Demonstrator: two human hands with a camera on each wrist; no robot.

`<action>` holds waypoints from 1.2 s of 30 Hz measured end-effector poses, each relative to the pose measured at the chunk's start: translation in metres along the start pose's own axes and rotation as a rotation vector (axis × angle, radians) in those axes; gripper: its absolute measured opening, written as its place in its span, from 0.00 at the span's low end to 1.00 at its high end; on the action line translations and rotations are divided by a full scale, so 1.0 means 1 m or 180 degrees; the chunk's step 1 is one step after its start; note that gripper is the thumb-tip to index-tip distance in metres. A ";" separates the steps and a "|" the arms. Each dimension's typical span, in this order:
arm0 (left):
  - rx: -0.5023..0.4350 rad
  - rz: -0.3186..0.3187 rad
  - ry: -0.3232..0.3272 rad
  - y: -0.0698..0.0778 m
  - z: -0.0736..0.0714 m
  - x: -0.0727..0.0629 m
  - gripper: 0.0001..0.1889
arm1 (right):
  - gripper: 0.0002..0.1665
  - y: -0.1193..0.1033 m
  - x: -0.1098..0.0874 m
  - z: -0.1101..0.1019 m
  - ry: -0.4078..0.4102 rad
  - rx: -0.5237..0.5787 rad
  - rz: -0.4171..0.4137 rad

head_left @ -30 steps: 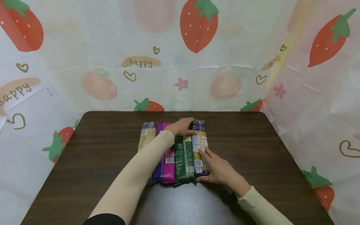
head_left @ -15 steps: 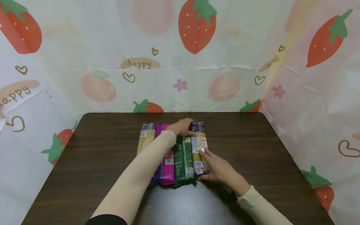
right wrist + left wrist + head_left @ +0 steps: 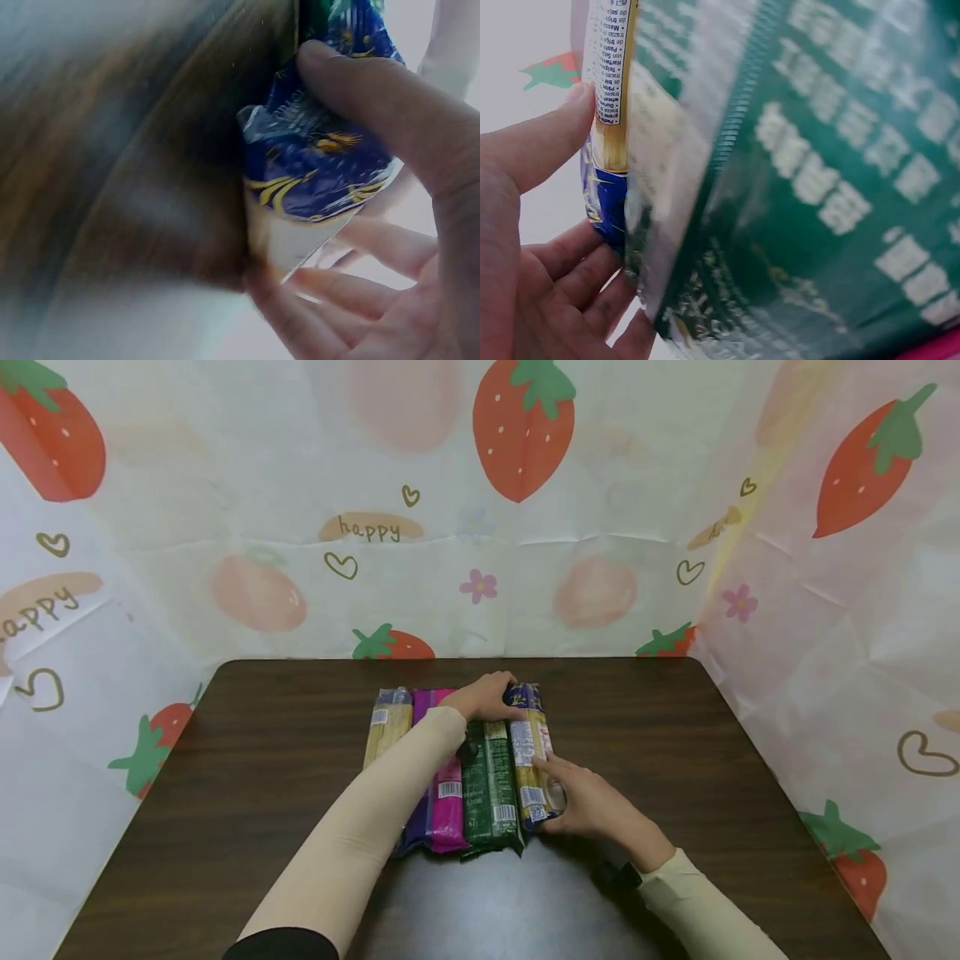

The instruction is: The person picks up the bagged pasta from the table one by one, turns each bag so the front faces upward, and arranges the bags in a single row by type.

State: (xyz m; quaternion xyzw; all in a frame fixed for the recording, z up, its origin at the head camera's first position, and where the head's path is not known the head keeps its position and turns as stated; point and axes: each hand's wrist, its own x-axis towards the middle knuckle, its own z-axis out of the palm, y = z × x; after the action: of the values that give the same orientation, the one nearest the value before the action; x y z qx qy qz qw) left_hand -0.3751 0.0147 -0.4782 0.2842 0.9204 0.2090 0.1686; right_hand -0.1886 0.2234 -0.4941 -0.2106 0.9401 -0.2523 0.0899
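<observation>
Several long packs lie side by side on the dark wooden table (image 3: pixel 315 693). At the right end of the row is a blue-and-yellow spaghetti pack (image 3: pixel 531 739). My left hand (image 3: pixel 486 697) reaches across the row and grips its far end, thumb on the printed side. Around its near end and right side, my right hand (image 3: pixel 597 806) holds the same pack; in the right wrist view the thumb presses its crumpled blue end (image 3: pixel 322 169). Left of it lies a green pack (image 3: pixel 491 793), which fills much of the left wrist view.
A pink-and-purple pack (image 3: pixel 448 814) lies left of the green one, partly under my left forearm. Beyond it is a clear pack of pale strands (image 3: pixel 387 735). A strawberry-print cloth (image 3: pixel 480 527) hangs behind the table and along both sides.
My right hand has shifted slightly right, and the near end of the blue-and-yellow spaghetti pack has turned a little with it. The left hand keeps its place at the far end.
</observation>
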 end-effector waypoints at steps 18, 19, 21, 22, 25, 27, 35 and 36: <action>-0.0301 0.0117 0.0190 0.004 -0.015 -0.015 0.31 | 0.56 0.014 -0.006 -0.010 0.0229 0.0457 -0.0687; -0.0335 0.0147 0.0211 0.004 -0.017 -0.016 0.30 | 0.56 0.015 -0.006 -0.011 0.0258 0.0493 -0.0728; -0.0437 0.0199 0.0251 0.002 -0.022 -0.018 0.28 | 0.57 0.016 -0.007 -0.013 0.0315 0.0572 -0.0799; -0.0490 0.0221 0.0268 0.002 -0.024 -0.020 0.28 | 0.57 0.017 -0.008 -0.014 0.0341 0.0614 -0.0831; -0.0541 0.0271 0.0270 -0.002 -0.030 -0.025 0.30 | 0.57 0.019 -0.008 -0.015 0.0372 0.0883 -0.0913; -0.0472 0.0305 0.0242 -0.005 -0.031 -0.027 0.32 | 0.56 0.019 -0.007 -0.014 0.0377 0.1072 -0.0996; -0.0205 0.0498 0.0278 -0.019 -0.026 -0.032 0.38 | 0.54 0.018 -0.005 -0.011 0.0342 0.1557 -0.1115; -0.0208 0.0503 0.0319 -0.021 -0.025 -0.033 0.38 | 0.54 0.017 -0.005 -0.010 0.0338 0.1593 -0.1123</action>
State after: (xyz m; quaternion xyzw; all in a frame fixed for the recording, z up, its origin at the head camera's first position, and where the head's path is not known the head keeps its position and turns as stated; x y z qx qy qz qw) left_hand -0.3695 -0.0278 -0.4601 0.3395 0.8951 0.2655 0.1145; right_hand -0.1932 0.2434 -0.4936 -0.3284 0.8011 -0.4983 0.0446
